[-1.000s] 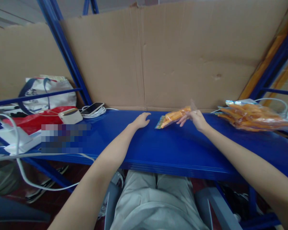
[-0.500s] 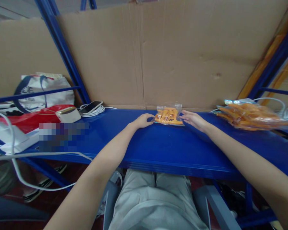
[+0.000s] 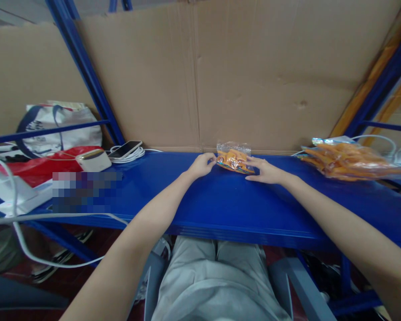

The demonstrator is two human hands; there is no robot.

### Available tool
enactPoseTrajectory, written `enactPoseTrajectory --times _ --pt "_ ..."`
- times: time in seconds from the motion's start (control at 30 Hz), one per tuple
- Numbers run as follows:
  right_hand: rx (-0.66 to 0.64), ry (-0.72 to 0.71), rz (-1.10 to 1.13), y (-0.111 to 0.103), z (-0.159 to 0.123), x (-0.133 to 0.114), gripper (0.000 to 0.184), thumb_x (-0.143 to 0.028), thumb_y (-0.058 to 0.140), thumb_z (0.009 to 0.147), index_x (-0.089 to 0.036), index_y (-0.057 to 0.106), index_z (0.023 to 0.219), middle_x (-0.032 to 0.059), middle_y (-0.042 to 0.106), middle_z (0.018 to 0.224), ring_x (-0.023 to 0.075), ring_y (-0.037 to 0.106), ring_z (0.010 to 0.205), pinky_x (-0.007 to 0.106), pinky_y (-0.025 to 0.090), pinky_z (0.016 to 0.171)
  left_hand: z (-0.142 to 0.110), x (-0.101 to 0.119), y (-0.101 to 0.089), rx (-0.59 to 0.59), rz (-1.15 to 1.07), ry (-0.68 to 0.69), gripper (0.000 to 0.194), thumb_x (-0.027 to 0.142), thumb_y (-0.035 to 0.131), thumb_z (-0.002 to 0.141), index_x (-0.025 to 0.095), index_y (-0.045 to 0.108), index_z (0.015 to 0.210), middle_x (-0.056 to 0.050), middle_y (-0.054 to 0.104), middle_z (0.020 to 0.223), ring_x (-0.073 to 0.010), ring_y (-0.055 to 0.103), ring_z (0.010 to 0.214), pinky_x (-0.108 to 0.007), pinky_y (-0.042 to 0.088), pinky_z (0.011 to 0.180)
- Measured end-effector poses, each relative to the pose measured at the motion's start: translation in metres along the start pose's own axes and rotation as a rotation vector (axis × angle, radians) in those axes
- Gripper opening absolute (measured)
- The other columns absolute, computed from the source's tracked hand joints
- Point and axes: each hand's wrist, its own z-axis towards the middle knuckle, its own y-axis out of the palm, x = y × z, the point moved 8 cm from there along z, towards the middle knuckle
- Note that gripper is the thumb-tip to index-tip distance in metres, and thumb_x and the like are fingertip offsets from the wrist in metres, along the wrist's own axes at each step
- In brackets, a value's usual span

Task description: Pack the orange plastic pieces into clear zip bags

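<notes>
A small clear plastic bag point(image 3: 233, 158) of orange pieces lies on the blue tabletop close to the cardboard wall; the exact kind of pieces cannot be made out. My left hand point(image 3: 202, 165) is closed in a pinch at the bag's left edge. On the other side, my right hand point(image 3: 265, 170) has its fingers apart, with the fingertips touching the bag's right part and the thumb held low, off the bag. Farther right on the table is a pile of larger clear bags point(image 3: 347, 160) with orange contents.
To the left lie a phone point(image 3: 126, 150) on a coiled white cable, a white power bank point(image 3: 93, 159), a red bag point(image 3: 43, 166) and a white tote bag point(image 3: 63, 129). A white cable point(image 3: 70, 215) crosses the table's front edge. Blue posts point(image 3: 87, 67) frame the cardboard point(image 3: 254, 76).
My right hand has moved left onto the bag's right side, with thumb and fingers spreading. The bag has tilted and shifted slightly, and my left hand stays at its left edge.
</notes>
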Motion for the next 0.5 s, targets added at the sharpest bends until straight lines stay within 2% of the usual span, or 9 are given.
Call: enactPoseTrajectory --times 0.07,0.1,0.17,0.23,0.3,0.4,0.5 --pt "0.083 -0.027 -0.078 -0.006 0.004 -0.008 0.034 -0.031 0.058 0.088 -0.025 0.07 0.119 0.0102 0.057 0.139 0.0307 0.052 0.13 0.052 0.041 0.107 0.001 0.001 -0.005 0.051 -0.039 -0.016 0.008 0.011 0.058 0.081 0.017 0.061 0.078 -0.004 0.072 0.09 -0.0175 0.065 0.084 -0.031 0.051 0.081" --pt "0.12 -0.033 -0.114 -0.009 0.006 -0.011 0.028 -0.027 0.053 0.09 -0.023 0.073 0.11 0.0105 0.062 0.132 0.0293 0.057 0.124 0.049 0.044 0.104 0.001 0.002 -0.007 0.074 -0.053 -0.017 0.007 0.012 0.058 0.081 0.017 0.06 0.078 -0.005 0.072 0.091 -0.0174 0.065 0.083 -0.031 0.05 0.08" --pt "0.19 -0.021 -0.166 -0.015 0.009 -0.015 0.028 -0.022 0.047 0.091 -0.019 0.075 0.095 0.0131 0.069 0.117 0.0283 0.063 0.111 0.045 0.049 0.096 0.002 0.003 -0.009 0.102 -0.076 -0.013 0.006 0.012 0.059 0.081 0.017 0.059 0.077 -0.005 0.071 0.091 -0.0172 0.064 0.083 -0.031 0.05 0.08" --pt "0.236 -0.009 -0.168 -0.02 0.01 -0.018 0.029 -0.024 0.045 0.093 -0.016 0.072 0.088 0.0148 0.071 0.103 0.0273 0.066 0.099 0.042 0.051 0.088 0.002 0.002 -0.009 0.109 -0.102 -0.013 0.007 0.012 0.06 0.081 0.017 0.057 0.077 -0.005 0.07 0.089 -0.0166 0.063 0.08 -0.031 0.05 0.079" --pt "0.229 -0.042 -0.126 -0.019 0.009 -0.023 0.028 -0.032 0.048 0.093 -0.016 0.069 0.086 0.0138 0.07 0.094 0.0249 0.066 0.089 0.038 0.051 0.082 0.002 0.0 -0.008 0.11 -0.143 -0.014 0.008 0.012 0.059 0.081 0.017 0.055 0.076 -0.004 0.069 0.088 -0.015 0.062 0.076 -0.031 0.051 0.077" --pt "0.152 -0.131 -0.123 -0.012 0.007 -0.034 0.027 -0.043 0.059 0.087 -0.017 0.067 0.09 0.0132 0.069 0.096 0.025 0.064 0.087 0.035 0.049 0.077 0.003 -0.003 -0.007 0.139 -0.233 -0.016 0.01 0.011 0.056 0.083 0.018 0.053 0.077 -0.003 0.066 0.086 -0.0117 0.06 0.068 -0.028 0.051 0.072" --pt "0.125 -0.151 -0.18 -0.007 0.007 -0.04 0.017 -0.032 0.057 0.088 -0.017 0.065 0.088 0.0138 0.069 0.096 0.0256 0.063 0.09 0.033 0.046 0.076 0.004 -0.008 -0.009 0.19 -0.306 -0.02 0.011 0.011 0.056 0.083 0.018 0.052 0.077 -0.002 0.064 0.086 -0.0102 0.059 0.065 -0.027 0.051 0.07"
